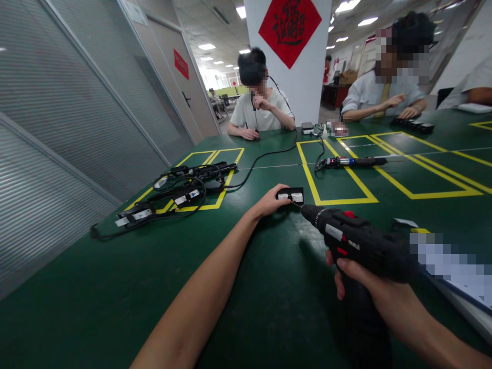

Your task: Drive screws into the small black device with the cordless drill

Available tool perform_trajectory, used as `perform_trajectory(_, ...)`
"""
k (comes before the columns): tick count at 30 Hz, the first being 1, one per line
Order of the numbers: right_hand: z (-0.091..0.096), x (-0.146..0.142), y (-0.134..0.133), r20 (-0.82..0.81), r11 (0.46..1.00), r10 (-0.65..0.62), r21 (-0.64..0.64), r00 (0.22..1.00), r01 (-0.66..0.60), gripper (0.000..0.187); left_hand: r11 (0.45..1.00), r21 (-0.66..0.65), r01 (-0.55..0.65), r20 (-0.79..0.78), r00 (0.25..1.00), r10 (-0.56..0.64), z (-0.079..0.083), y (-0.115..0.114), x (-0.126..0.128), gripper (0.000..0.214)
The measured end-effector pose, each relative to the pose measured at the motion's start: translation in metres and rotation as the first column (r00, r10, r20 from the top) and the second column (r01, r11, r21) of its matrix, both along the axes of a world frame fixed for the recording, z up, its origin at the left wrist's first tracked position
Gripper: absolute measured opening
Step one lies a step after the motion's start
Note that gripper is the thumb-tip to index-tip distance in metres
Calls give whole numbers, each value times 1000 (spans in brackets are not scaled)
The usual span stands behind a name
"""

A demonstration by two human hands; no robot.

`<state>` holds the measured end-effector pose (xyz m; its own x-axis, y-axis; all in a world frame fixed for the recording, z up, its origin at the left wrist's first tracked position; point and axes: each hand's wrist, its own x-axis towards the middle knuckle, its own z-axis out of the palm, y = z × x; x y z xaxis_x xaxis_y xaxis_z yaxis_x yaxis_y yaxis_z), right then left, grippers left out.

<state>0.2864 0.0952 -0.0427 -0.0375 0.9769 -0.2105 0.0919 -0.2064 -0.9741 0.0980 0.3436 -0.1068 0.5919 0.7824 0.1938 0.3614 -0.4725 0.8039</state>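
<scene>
My left hand [270,201] reaches out over the green table [246,287] and pinches a small black box with white labels [291,195], holding it down by its left end. My right hand [359,279] is wrapped round the handle of a black cordless drill with red buttons [355,240]. The drill's thin bit points left and up, its tip touching the box's near right corner.
A pile of black cabled units [180,189] lies on the left inside yellow floor-tape lines. A long black tool [351,162] lies further back. Two people sit at the far side, and another person's arm shows at the right edge. A white pillar stands behind.
</scene>
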Motion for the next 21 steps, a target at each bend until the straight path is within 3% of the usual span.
perform_trajectory(6, 9, -3, 2, 32, 1000, 17, 17, 999, -17, 18, 999, -33, -3, -14, 1000, 3, 2, -1, 0, 46)
perform_trajectory(21, 5, 1, 5, 9, 1000, 10, -3, 1000, -10, 19, 1000, -2, -14, 4, 1000, 14, 1, -2, 2, 44)
